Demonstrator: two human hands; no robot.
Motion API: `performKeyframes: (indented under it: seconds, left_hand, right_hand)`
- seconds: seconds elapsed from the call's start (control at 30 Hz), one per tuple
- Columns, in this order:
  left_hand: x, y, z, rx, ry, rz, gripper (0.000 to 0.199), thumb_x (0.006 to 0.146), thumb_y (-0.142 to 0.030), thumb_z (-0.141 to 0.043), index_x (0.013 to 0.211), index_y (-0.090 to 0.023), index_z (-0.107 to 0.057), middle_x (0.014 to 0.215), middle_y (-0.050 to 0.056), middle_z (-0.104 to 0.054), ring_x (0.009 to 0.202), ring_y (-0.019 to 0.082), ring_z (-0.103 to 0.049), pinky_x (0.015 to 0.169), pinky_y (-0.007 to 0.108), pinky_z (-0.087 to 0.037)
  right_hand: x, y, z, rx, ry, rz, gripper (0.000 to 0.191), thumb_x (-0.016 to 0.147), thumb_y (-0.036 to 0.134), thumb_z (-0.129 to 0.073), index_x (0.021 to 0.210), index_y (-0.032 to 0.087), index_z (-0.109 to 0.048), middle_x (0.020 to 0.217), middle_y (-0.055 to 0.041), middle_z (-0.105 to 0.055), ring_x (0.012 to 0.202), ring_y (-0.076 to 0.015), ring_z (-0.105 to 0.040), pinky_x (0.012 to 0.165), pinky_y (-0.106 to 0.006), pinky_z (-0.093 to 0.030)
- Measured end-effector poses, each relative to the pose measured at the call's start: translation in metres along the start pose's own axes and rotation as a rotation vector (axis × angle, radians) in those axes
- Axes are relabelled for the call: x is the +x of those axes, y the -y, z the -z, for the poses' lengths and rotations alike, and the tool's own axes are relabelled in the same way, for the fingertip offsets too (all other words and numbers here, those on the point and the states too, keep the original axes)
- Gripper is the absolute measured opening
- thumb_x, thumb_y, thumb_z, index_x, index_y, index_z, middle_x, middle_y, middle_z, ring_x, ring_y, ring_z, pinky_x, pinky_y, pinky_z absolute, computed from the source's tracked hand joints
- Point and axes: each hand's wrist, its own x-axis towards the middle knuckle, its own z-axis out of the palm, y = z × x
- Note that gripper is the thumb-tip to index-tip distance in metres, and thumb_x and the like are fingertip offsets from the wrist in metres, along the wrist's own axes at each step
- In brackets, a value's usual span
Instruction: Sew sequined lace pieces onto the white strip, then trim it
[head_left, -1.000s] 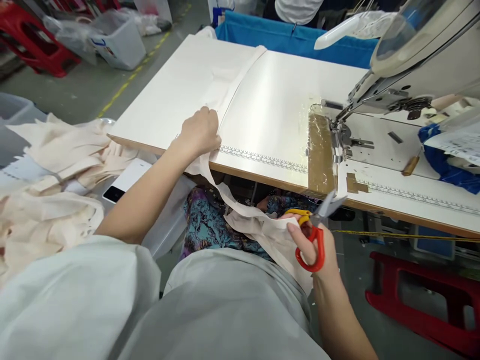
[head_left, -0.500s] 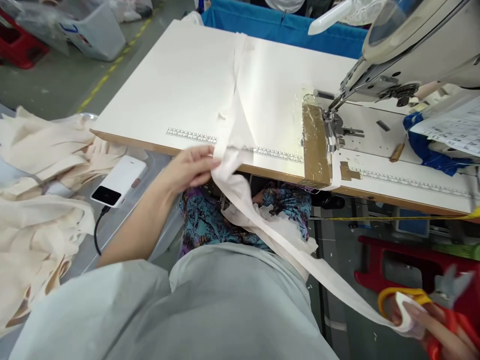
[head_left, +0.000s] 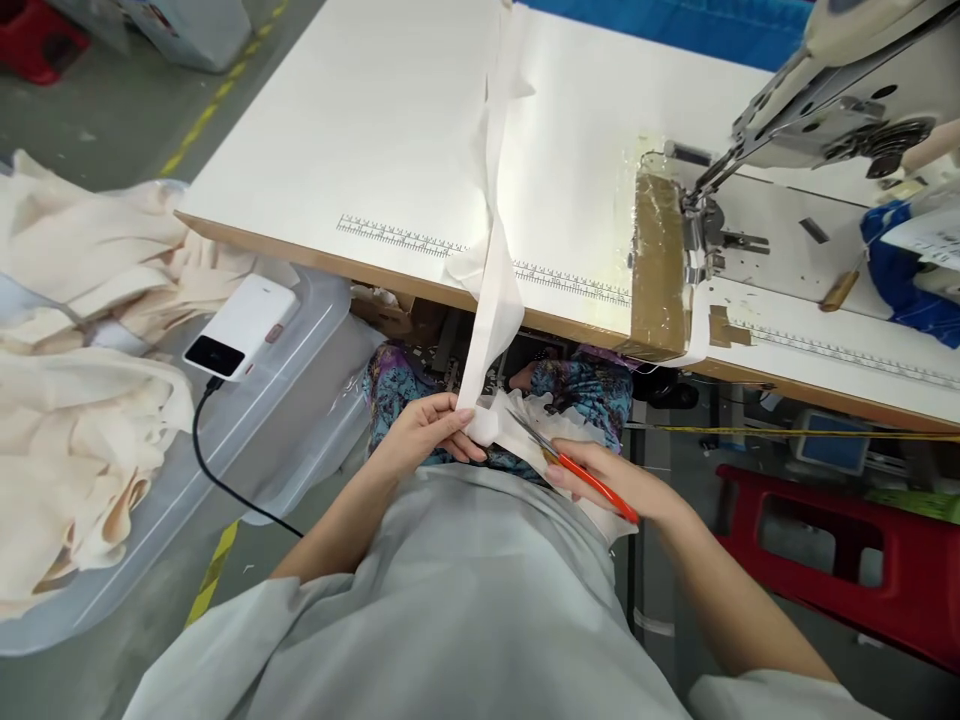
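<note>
A long white fabric strip (head_left: pixel 491 300) lies over the white table and hangs off its front edge above my lap. My left hand (head_left: pixel 435 430) pinches the strip below the edge, thumb on top. My right hand (head_left: pixel 600 475) is closed around red-handled scissors (head_left: pixel 596 487), whose blades point up and left toward the fabric beside my left fingers. Ruffled white fabric (head_left: pixel 536 430) rests on my lap under the scissors. Whether the blades touch the cloth is hard to tell.
A sewing machine (head_left: pixel 840 110) stands at the right of the table (head_left: pixel 390 120). To the left, a clear plastic bin (head_left: pixel 247 440) holds cream fabric (head_left: pixel 90 400) and a white power bank (head_left: pixel 241 328). A red stool (head_left: pixel 817 560) is at lower right.
My right hand has come in from the far lower right to my lap, bringing the scissors beside my left hand. My left hand has moved down and slightly right with the strip. The view has shifted.
</note>
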Motion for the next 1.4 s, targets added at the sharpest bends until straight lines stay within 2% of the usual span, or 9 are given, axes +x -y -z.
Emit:
performKeyframes:
  seconds: [0.13, 0.33, 0.53, 0.8, 1.13, 1.4]
  left_hand:
    - [-0.003, 0.000, 0.003, -0.008, -0.025, 0.014, 0.049, 0.073, -0.059, -0.076, 0.087, -0.015, -0.060, 0.064, 0.004, -0.072, 0.057, 0.018, -0.072, 0.052, 0.021, -0.054]
    - [-0.003, -0.001, 0.008, 0.016, -0.057, 0.026, 0.049, 0.072, -0.061, -0.075, 0.084, -0.015, -0.062, 0.062, 0.003, -0.071, 0.053, 0.017, -0.070, 0.050, 0.021, -0.053]
    - [-0.002, -0.003, 0.011, -0.006, -0.073, 0.021, 0.044, 0.074, -0.056, -0.075, 0.083, -0.015, -0.066, 0.058, 0.003, -0.070, 0.055, 0.016, -0.070, 0.050, 0.019, -0.051]
    - [-0.002, -0.006, 0.014, -0.004, -0.055, 0.038, 0.043, 0.073, -0.055, -0.076, 0.080, -0.014, -0.068, 0.057, 0.004, -0.070, 0.054, 0.016, -0.070, 0.051, 0.020, -0.051]
    - [0.000, -0.009, 0.013, 0.000, -0.047, 0.048, 0.041, 0.072, -0.054, -0.077, 0.077, -0.014, -0.066, 0.056, 0.005, -0.070, 0.052, 0.016, -0.068, 0.050, 0.020, -0.051]
    - [0.001, -0.008, 0.014, 0.012, -0.043, 0.058, 0.039, 0.075, -0.052, -0.075, 0.077, -0.014, -0.067, 0.057, 0.005, -0.071, 0.053, 0.016, -0.069, 0.051, 0.020, -0.051]
  right_hand:
    - [0.040, 0.014, 0.016, -0.028, 0.219, 0.089, 0.049, 0.087, 0.066, -0.052, 0.066, 0.023, -0.040, 0.059, 0.0058, -0.039, 0.053, -0.0122, -0.042, 0.047, -0.025, -0.037]
    - [0.061, 0.027, 0.025, -0.095, 0.292, 0.075, 0.054, 0.083, 0.072, -0.053, 0.065, 0.023, -0.041, 0.057, 0.0071, -0.033, 0.051, -0.0098, -0.031, 0.044, -0.023, -0.024]
    - [0.063, 0.031, 0.022, -0.299, 0.181, 0.115, 0.059, 0.083, 0.077, -0.045, 0.062, 0.024, -0.033, 0.055, 0.0074, -0.029, 0.051, -0.0101, -0.027, 0.047, -0.025, -0.022]
    - [0.060, 0.035, 0.020, -0.518, 0.088, 0.136, 0.056, 0.088, 0.073, -0.041, 0.063, 0.025, -0.032, 0.055, 0.0051, -0.037, 0.050, -0.0122, -0.030, 0.051, -0.027, -0.022]
    - [0.058, 0.030, 0.015, -0.582, 0.003, 0.140, 0.057, 0.090, 0.074, -0.035, 0.061, 0.025, -0.032, 0.056, 0.0011, -0.043, 0.050, -0.0142, -0.036, 0.052, -0.028, -0.021]
    - [0.059, 0.029, 0.014, -0.641, 0.006, 0.117, 0.055, 0.091, 0.072, -0.037, 0.063, 0.024, -0.036, 0.058, -0.0004, -0.049, 0.051, -0.0150, -0.040, 0.051, -0.028, -0.021]
